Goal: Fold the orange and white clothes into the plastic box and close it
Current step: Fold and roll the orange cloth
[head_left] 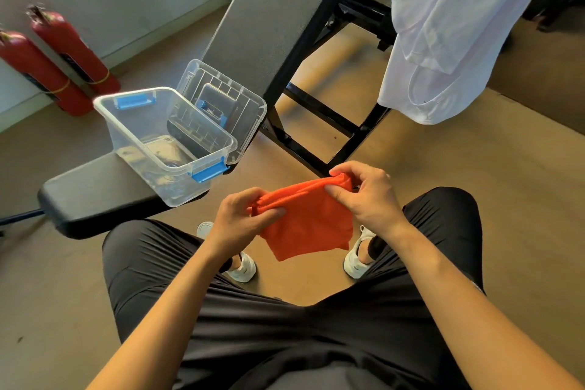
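Orange cloth (308, 222) held up in mid-air over the knees, bunched along its top edge, with left hand (245, 218) pinching one end between thumb and curled fingers and right hand (367, 196) pinching the other end the same way. White garment (443, 25) draped over a black frame at upper right, well apart from both hands. Clear plastic box (126, 123) with blue latches set open on the black bench pad (95, 187) to the left, lid (240, 98) propped just behind against the inclined backrest (269, 19); two red fire extinguishers (63, 54) parked by the wall beyond.
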Demonstrator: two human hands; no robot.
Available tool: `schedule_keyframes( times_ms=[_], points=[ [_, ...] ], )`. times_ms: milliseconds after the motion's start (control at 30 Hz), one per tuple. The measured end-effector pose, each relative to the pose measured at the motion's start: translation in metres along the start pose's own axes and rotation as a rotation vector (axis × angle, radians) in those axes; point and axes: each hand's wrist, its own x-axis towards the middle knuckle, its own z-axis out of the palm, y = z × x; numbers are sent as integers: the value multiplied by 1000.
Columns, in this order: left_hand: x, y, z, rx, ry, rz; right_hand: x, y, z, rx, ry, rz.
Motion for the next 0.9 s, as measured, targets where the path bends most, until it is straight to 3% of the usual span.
schedule_keyframes(
  times_ms=[167,267,367,500,800,900],
  points=[
    [12,-8,7,30,183,-89,-4,4,8,-215,-70,-36],
    [21,-10,9,176,274,-81,-8,-2,14,-161,-277,-142],
    [32,-12,6,200,230,-74,-11,-6,21,-219,-512,-193],
    [41,-18,-5,156,115,-40,-9,-10,15,-309,-610,-130],
    [30,-15,-9,134,-24,106,-5,-9,16,-372,-450,18],
    [19,-10,-3,125,4,158,-7,-11,20,-306,-382,64]
  ],
)
